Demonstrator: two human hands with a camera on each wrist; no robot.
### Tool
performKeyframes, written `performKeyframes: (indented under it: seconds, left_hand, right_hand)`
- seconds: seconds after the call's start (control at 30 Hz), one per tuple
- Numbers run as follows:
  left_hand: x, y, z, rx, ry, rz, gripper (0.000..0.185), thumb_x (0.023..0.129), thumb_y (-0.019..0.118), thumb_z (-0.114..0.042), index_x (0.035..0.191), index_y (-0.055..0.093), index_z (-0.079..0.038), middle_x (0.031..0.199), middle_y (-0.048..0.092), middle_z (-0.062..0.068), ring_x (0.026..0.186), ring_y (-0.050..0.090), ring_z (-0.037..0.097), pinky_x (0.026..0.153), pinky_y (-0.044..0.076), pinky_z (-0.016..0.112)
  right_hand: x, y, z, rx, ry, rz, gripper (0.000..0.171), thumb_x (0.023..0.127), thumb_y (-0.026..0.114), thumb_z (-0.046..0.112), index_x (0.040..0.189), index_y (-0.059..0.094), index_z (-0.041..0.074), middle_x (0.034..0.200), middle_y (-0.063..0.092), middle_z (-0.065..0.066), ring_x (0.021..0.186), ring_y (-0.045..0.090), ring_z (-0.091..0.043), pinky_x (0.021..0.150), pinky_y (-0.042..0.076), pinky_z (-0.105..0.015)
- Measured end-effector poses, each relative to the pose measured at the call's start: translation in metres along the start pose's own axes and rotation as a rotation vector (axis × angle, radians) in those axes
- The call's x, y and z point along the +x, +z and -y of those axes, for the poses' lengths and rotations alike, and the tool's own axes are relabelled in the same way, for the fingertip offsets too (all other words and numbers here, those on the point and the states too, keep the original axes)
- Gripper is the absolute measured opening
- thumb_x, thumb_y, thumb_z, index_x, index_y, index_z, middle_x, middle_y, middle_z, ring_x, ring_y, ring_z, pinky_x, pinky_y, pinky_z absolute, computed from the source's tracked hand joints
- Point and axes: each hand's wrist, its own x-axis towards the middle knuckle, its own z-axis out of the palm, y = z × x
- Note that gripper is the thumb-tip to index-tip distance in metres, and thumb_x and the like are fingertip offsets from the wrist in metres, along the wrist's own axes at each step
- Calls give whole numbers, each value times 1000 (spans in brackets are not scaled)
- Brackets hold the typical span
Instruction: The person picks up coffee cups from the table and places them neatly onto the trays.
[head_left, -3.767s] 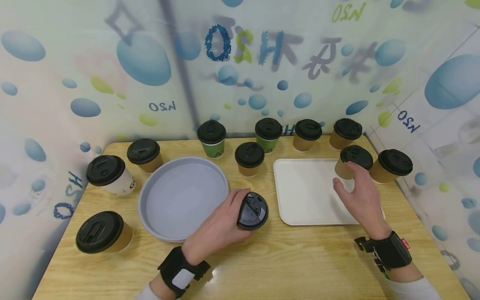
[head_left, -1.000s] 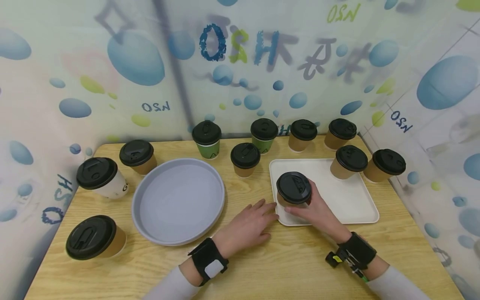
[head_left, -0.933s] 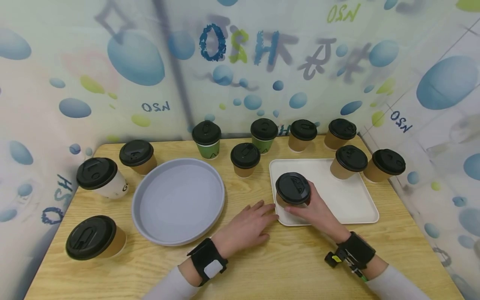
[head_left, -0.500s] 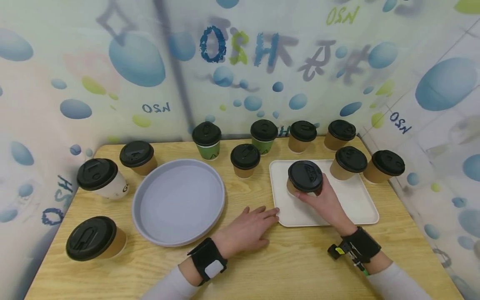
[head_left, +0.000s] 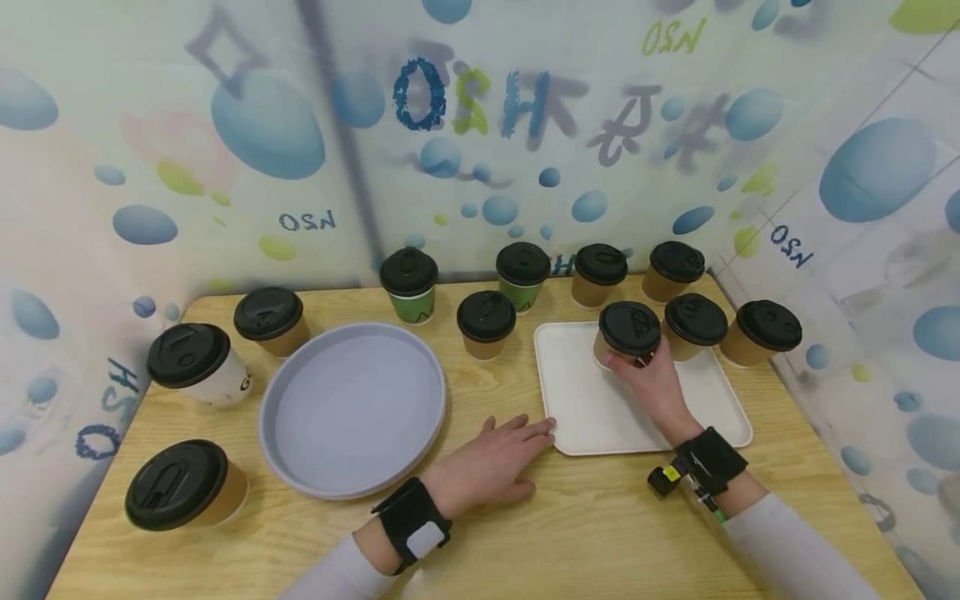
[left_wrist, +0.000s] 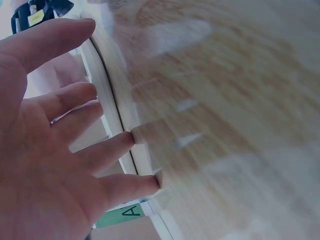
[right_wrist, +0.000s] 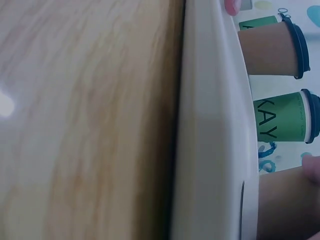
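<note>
My right hand [head_left: 654, 385] grips the upright cup [head_left: 628, 335] at the white tray's [head_left: 600, 408] far side; left hand [head_left: 491, 462] lies spread on the desk [head_left: 585, 525].

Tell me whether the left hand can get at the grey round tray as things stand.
Probably yes. The left hand lies open on the table, fingertips at the white tray's corner, holding nothing. The grey round tray sits just beside it, with bare wood and no cup between them.
</note>
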Motion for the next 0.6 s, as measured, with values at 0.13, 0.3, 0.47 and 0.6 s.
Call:
performKeyframes:
  seconds: [0.13,0.3,0.47,0.6]
  left_hand:
    - [0,1,-1,-24,-11,13,65,95,74,-32,154,50,-18,167,34,-4,148,40,29,110,40,64]
    - [-1,3,-2,-38,-12,25,67,95,75,-33,155,48,-19,167,33,-5,149,39,29,110,40,64]
    - [0,2,-2,-41,-10,29,68,95,75,-32,155,48,-18,167,33,-4,149,38,30,110,39,64]
    - [2,0,-1,-32,-11,25,68,95,75,-33,155,48,-18,167,33,-4,149,39,30,110,39,64]
  right_hand:
    - [-3,-2,-4,12,9,21,76,95,76,15,155,31,2,145,43,-17,130,46,-26,108,41,-34]
    - [-21,-8,-3,71,75,97,85,99,71,15,161,16,-2,160,30,-26,150,32,-38,119,32,-48]
    - [-34,-13,-1,89,139,100,94,100,70,18,165,4,0,168,14,-26,155,20,-40,123,24,-49]
    - [-23,-9,-4,97,141,55,93,99,71,16,164,7,0,167,16,-26,154,21,-41,122,27,-50]
